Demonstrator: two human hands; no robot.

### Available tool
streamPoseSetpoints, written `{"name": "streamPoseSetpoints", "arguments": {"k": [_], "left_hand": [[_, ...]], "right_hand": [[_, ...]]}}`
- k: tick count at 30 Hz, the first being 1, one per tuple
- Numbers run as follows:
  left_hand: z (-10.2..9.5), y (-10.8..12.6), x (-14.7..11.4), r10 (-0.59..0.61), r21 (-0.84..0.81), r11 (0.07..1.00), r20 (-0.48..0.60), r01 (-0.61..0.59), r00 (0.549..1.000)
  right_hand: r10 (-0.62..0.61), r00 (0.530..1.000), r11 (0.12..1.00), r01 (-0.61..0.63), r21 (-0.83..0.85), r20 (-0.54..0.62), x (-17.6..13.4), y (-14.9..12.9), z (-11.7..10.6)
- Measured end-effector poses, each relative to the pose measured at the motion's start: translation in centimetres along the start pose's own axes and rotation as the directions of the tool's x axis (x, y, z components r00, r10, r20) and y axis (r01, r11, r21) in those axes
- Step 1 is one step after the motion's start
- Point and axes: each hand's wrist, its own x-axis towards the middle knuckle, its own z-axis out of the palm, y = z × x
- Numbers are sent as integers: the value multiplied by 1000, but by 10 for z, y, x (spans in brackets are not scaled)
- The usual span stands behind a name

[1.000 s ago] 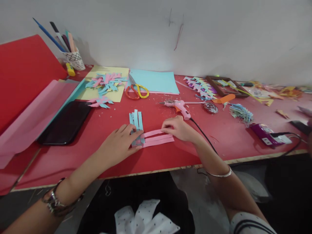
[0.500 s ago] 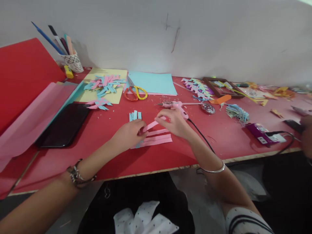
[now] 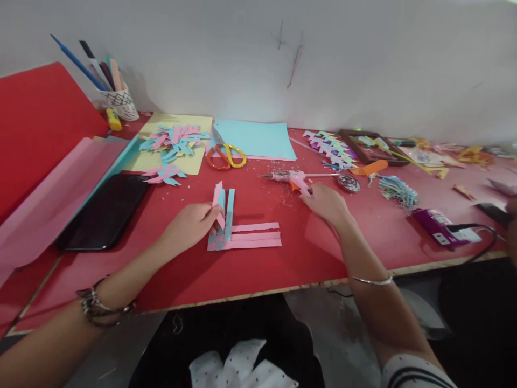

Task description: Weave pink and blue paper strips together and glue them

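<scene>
My left hand (image 3: pixel 196 218) is closed on a pink paper strip (image 3: pixel 218 196), which it holds tilted up above the woven strips. Under and beside it, blue paper strips (image 3: pixel 230 215) cross several pink paper strips (image 3: pixel 258 237) that lie sideways on the red table. My right hand (image 3: pixel 329 205) has its fingers closed at the handle of a pink glue gun (image 3: pixel 297 179); the fingertips are partly hidden. The gun still lies on the table, its nozzle pointing left and a glue stick (image 3: pixel 321 174) jutting from its back.
Scissors (image 3: pixel 226 153) rest by blue paper sheets (image 3: pixel 254 139). Cut paper pieces (image 3: pixel 177 140) lie on a yellow sheet. A black phone (image 3: pixel 105 213) and pen cup (image 3: pixel 121 102) are leftward. A round tin (image 3: pixel 348 183), tassel (image 3: pixel 398 192) and purple power strip (image 3: pixel 434 226) are rightward.
My right hand has let go of the pink strip and moved right to the glue gun's handle. My left hand has shifted left and raised the pink strip, uncovering the woven strips.
</scene>
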Motion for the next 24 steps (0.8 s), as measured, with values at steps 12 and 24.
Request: {"name": "streamPoseSetpoints", "arguments": {"k": [12, 24], "left_hand": [[-18, 1, 19, -218, -383, 890, 122, 249, 968], [-8, -13, 2, 330, -35, 943, 214, -330, 920]], "right_hand": [[-9, 959, 902, 130, 411, -282, 45, -11, -22], [8, 899, 907, 178, 382, -438, 25, -24, -7]]}}
